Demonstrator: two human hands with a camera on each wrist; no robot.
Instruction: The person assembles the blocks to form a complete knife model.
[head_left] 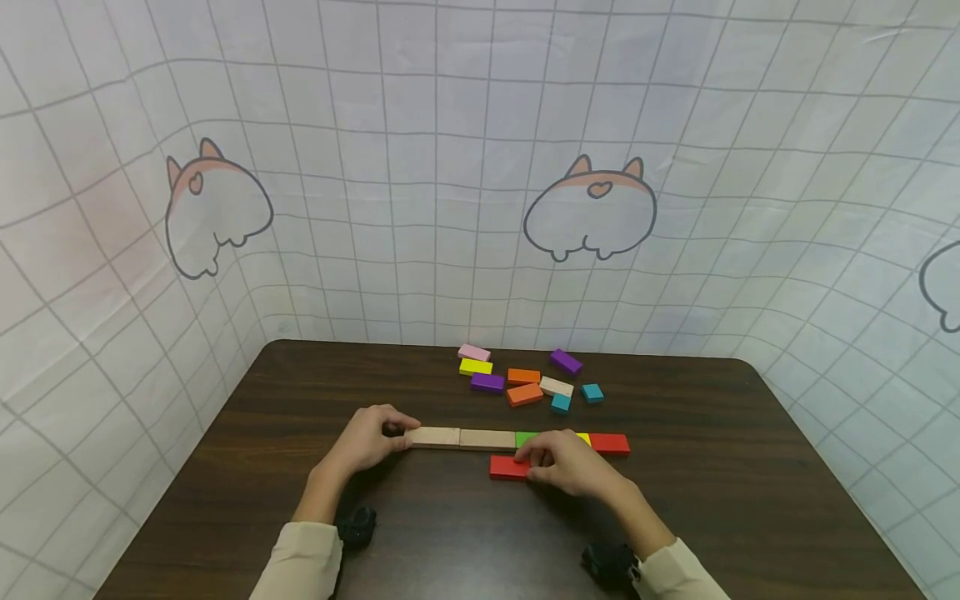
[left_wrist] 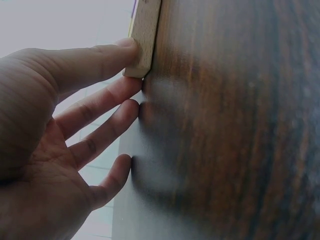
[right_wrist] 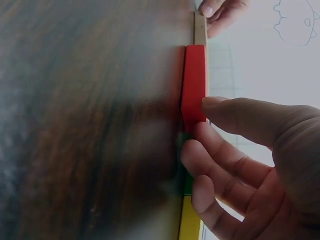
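Observation:
A straight row of blocks lies across the dark table: a left wooden block [head_left: 435,437], a second wooden block [head_left: 487,440], then a green block [head_left: 525,437], a yellow block [right_wrist: 189,220] and a red block [head_left: 610,444] at the right end. My left hand [head_left: 366,440] pinches the row's left end between thumb and index finger; its other fingers touch the tabletop in the left wrist view. In front of the row lies another red block [head_left: 507,467]. My right hand [head_left: 572,463] pinches its right end with thumb and fingertips, covering part of the green and yellow blocks.
Behind the row, loose blocks are scattered: pink [head_left: 474,352], yellow [head_left: 476,367], purple [head_left: 487,382], orange [head_left: 523,376], wooden [head_left: 557,387] and small blue [head_left: 592,393] among them. A white grid-patterned curtain [head_left: 405,200] stands around the table [head_left: 697,475].

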